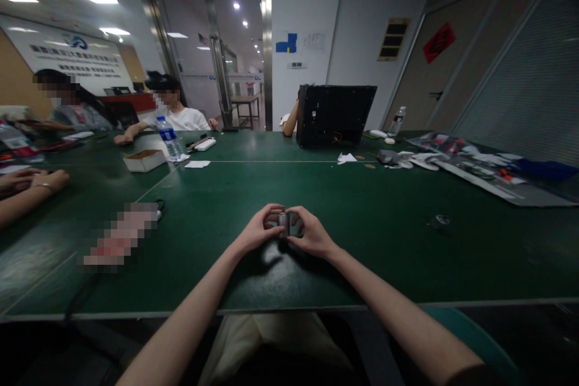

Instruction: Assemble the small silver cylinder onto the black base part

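Observation:
A small silvery metal cylinder (283,224) stands upright between my hands, just above or on the green table (253,190). My left hand (262,229) curls round its left side, with thumb and fingertips against it. From the right, my right hand (312,232) holds the same cylinder with curved fingers and thumb. The cylinder's lower end is close to a dark shadow, so whether it touches the tabletop cannot be made out. To the right lies a small dark round part (441,221).
A blurred pinkish item (122,238) with a cable lies left. Farther back are an open box (145,160), a water bottle (169,139), a black case (335,116) and a cluttered board (497,184). Other people sit at the left and behind the case.

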Available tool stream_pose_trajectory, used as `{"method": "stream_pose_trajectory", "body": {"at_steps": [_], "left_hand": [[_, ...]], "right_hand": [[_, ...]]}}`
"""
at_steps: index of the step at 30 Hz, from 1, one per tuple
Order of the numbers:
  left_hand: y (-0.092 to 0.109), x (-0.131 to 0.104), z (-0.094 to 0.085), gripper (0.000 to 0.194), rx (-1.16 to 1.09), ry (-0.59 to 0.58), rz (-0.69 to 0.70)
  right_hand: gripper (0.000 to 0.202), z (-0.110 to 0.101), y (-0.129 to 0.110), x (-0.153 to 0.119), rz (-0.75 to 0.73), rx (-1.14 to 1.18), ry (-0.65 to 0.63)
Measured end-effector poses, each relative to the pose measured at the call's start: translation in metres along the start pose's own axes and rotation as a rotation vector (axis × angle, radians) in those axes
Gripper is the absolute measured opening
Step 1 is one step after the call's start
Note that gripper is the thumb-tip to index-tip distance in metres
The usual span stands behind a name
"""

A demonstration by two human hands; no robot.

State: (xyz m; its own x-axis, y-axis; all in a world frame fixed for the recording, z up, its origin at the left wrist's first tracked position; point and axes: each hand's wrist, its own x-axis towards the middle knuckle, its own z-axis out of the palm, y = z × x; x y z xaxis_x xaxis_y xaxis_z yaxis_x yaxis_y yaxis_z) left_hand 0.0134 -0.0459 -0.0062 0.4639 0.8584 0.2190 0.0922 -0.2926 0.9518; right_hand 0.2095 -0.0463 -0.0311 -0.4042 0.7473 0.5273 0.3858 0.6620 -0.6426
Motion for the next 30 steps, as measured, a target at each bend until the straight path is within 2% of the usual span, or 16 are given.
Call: {"method": "stream_pose_trajectory", "body": {"at_steps": [4,8,12,19,30], "left_hand": [[-0.005,0.002,0.0,0.042,0.012,0.064,-0.046],[-0.008,0.003,0.0,0.044,-0.007,0.07,-0.055],[-0.011,0.002,0.0,0.048,-0.056,0.031,-0.059],[-0.009,0.0,0.001,0.048,-0.092,-0.036,-0.067],[-0.021,0.002,-0.001,0.033,0.156,0.041,-0.124]], "right_hand": [[0.056,0.0,-0.001,-0.002,-0.032,-0.052,-0.031],[0.061,0.001,-0.002,-0.003,-0.042,-0.08,-0.061],[0.071,0.001,-0.003,-0.002,-0.066,-0.087,-0.092],[0.064,0.0,-0.009,-0.001,-0.081,-0.118,-0.116],[0.063,0.003,-0.009,-0.002,-0.059,-0.135,-0.101]]}}
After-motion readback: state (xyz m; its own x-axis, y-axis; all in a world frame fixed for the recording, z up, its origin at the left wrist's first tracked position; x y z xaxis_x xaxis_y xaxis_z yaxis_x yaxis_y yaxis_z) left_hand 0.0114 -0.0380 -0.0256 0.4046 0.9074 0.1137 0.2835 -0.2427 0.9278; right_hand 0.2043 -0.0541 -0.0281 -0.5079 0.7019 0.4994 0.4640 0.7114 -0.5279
